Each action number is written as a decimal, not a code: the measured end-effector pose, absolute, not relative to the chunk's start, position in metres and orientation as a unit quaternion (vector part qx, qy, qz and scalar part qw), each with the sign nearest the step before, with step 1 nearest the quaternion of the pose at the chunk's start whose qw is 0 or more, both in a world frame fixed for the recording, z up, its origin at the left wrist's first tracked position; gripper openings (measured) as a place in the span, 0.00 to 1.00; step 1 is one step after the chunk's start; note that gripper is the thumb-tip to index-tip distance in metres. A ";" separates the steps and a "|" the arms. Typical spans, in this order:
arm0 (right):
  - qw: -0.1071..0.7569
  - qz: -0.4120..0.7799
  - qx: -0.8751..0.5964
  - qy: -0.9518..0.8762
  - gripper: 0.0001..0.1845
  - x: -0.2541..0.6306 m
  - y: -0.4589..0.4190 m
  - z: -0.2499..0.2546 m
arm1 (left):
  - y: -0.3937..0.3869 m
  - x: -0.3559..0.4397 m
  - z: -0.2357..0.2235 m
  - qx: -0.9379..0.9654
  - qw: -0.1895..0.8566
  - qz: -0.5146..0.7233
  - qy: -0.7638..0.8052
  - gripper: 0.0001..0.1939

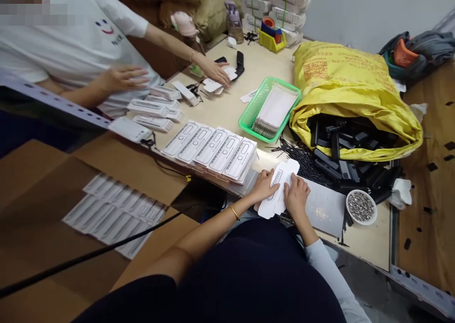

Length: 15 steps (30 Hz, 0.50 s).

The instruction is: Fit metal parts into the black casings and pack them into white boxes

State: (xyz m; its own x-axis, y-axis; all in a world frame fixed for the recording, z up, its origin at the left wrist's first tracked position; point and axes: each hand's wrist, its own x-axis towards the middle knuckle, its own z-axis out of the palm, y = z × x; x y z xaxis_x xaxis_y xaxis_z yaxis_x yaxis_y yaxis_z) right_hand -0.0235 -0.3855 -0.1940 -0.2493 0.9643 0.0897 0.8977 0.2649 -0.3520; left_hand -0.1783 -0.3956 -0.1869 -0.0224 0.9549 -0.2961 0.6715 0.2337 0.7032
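Both my hands are on an unfolded white printed carton [277,197] at the table's front edge. My left hand [263,186] grips its left side, thumb and fingers on the printed face. On the opposite side, my right hand [297,195] holds the carton with its fingers bent over the edge. To the left of it stand rows of flat printed cartons [209,148] in stacks. A grey board [325,207] lies just right of my right hand, with a white bowl of small metal parts [361,207] beside it.
A yellow sack [341,86] spills black plastic parts near thin black rods [309,164]. Behind the stacks is a green basket [245,117] of pale flat pieces. Across the table a co-worker's hand [213,70] touches white cartons. An open cardboard box [35,195] holds packed cartons.
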 end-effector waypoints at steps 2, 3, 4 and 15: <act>0.146 0.136 -0.598 -0.776 0.25 -0.022 -0.386 -0.190 | -0.395 -0.181 -0.190 0.591 0.377 0.189 0.688 0.33; 0.153 0.149 -0.597 -0.773 0.25 -0.017 -0.383 -0.188 | -0.393 -0.184 -0.191 0.593 0.379 0.187 0.685 0.34; 0.163 0.159 -0.599 -0.767 0.25 -0.009 -0.379 -0.185 | -0.391 -0.186 -0.193 0.597 0.381 0.185 0.682 0.34; 0.115 0.085 -0.670 -0.728 0.13 0.103 -0.286 -0.142 | -0.380 -0.177 -0.193 0.636 0.282 0.154 0.702 0.47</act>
State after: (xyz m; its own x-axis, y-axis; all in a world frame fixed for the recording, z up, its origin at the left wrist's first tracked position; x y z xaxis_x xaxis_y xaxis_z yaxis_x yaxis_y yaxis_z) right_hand 0.1025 -0.2860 -0.1415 -0.0749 0.9958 0.0526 0.9567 0.0866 -0.2780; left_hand -0.1767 -0.3800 -0.1926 -0.0316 0.9794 -0.1995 0.8064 0.1429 0.5738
